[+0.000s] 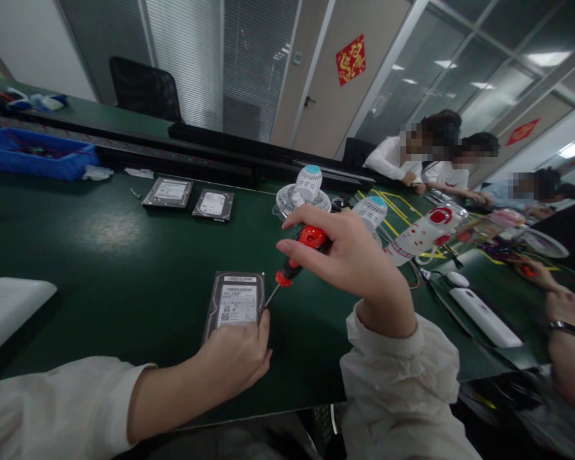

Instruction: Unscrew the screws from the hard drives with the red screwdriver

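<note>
the left hand (pixel 239 354) is grasping the near end of a hard drive (pixel 238 297), covering it at six o'clock, its fingers curling along the right edge. the drive is lying label up on the green table (pixel 115 287). the right hand (pixel 352 259) is holding a red and black screwdriver (pixel 291 265) by its handle, thumb and forefinger stretching past it. the shaft is slanting down toward seven o'clock, ending at the drive's right edge beside the left fingertips; whether the tip is seating in a screw is too small to tell.

taking the held drive as the centre, two more drives (pixel 213 204) are lying side by side at eleven o'clock, and a blue bin (pixel 43 163) is sitting at ten. a white fan (pixel 309 185) is standing at one o'clock, a red-and-white bottle (pixel 424 236) is leaning between two and three in the view, and a co-worker's hand (pixel 572 310) is showing at three.
</note>
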A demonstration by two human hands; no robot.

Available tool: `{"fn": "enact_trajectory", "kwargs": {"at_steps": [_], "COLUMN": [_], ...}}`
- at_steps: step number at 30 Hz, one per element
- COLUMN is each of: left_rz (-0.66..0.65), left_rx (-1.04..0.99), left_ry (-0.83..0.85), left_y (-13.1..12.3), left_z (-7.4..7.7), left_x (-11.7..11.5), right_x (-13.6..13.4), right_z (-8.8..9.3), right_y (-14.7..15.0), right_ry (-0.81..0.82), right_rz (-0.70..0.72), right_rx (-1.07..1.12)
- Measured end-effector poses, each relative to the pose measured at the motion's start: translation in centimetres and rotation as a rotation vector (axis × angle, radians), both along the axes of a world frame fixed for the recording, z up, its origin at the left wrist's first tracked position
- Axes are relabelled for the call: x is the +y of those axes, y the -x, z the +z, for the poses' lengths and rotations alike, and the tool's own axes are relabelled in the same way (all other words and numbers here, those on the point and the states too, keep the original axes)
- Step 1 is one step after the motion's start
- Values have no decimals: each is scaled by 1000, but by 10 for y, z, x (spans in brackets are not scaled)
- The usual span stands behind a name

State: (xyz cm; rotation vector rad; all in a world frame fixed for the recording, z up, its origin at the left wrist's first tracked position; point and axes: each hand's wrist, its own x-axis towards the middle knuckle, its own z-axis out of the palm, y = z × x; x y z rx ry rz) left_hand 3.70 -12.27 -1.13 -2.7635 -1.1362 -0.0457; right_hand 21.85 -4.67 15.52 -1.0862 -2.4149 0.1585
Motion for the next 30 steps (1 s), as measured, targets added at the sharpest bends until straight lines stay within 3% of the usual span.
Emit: {"fn": "enact_trajectory", "kwargs": {"at_steps": [5, 15, 21, 27, 30], "left_rz": [-14, -13, -23, -24, -12], "left_rx": [11, 11, -4, -9, -14], "left_ry": [-20, -9, -21, -16, -23], "left_y": [1, 0, 0, 0, 0], "left_z": [1, 6, 4, 5, 4], "left_x": [-1, -1, 0, 0, -1], "right_x": [1, 2, 2, 2, 2], "right_z": [1, 0, -2, -1, -1], "right_y": [-2, -4, 0, -3, -3], "right_ry": [-20, -46, -52, 2, 3], "right_rz": [88, 113, -22, 125, 67], "right_rx": [-32, -34, -73, -39, -31]}}
